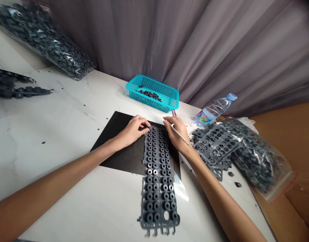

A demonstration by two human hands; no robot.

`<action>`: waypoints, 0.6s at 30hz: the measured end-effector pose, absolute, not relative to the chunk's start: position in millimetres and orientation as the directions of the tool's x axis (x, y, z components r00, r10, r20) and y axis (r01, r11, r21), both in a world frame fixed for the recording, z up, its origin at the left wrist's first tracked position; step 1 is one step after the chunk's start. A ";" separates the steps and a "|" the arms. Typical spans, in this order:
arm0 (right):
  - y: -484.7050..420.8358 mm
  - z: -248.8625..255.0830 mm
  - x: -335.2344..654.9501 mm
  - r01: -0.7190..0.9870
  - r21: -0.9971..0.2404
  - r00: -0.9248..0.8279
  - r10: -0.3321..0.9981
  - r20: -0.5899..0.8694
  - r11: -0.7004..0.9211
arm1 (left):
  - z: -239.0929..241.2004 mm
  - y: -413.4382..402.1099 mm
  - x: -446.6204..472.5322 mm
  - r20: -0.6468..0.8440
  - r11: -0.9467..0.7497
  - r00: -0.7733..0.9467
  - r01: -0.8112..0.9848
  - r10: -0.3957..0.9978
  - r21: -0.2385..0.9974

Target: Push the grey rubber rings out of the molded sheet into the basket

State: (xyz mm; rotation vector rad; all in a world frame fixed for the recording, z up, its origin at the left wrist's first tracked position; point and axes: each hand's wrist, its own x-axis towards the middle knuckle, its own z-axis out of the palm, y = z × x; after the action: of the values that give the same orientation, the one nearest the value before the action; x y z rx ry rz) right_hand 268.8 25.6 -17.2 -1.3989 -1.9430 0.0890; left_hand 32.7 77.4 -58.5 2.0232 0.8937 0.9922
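Note:
A long dark grey rubber sheet (159, 174) with rows of ring-shaped pieces lies lengthwise in front of me, its far part over a black mat (129, 158). Near its close end, one round hole stands without a ring. My left hand (138, 127) is closed at the sheet's far left corner, thumb and fingertips pinching its edge. At the far right corner, my right hand (178, 131) is closed around a thin, pale stick-like tool (180, 135), which slants back over the hand. The tool's tip is too small to make out.
Beyond the mat stands a turquoise basket (152, 104) with small dark pieces inside. To the right are a water bottle (212, 111), punched rubber sheets (212, 146) and a filled plastic bag (260, 158). Another full bag (45, 40) and dark rubber strips (15, 87) lie left.

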 end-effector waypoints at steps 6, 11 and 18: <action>21.9 -5.9 274.2 0.680 -0.572 -0.305 0.886 0.348 0.459 | -54.5 75.9 31.0 0.355 -0.524 0.484 0.274 0.800 0.807; 16.6 -0.6 262.3 0.679 -0.505 -0.420 0.846 0.328 0.532 | -54.5 75.8 30.7 0.356 -0.532 0.494 0.279 0.794 0.800; 19.4 -6.6 261.7 0.661 -0.490 -0.468 0.822 0.324 0.569 | -56.2 76.7 29.9 0.354 -0.533 0.494 0.289 0.795 0.795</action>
State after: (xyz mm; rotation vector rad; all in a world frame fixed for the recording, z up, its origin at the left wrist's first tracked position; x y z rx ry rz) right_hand 261.7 19.4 -6.6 -1.1842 -2.2731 0.4032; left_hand 29.9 76.7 -56.2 2.0643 0.8877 0.9614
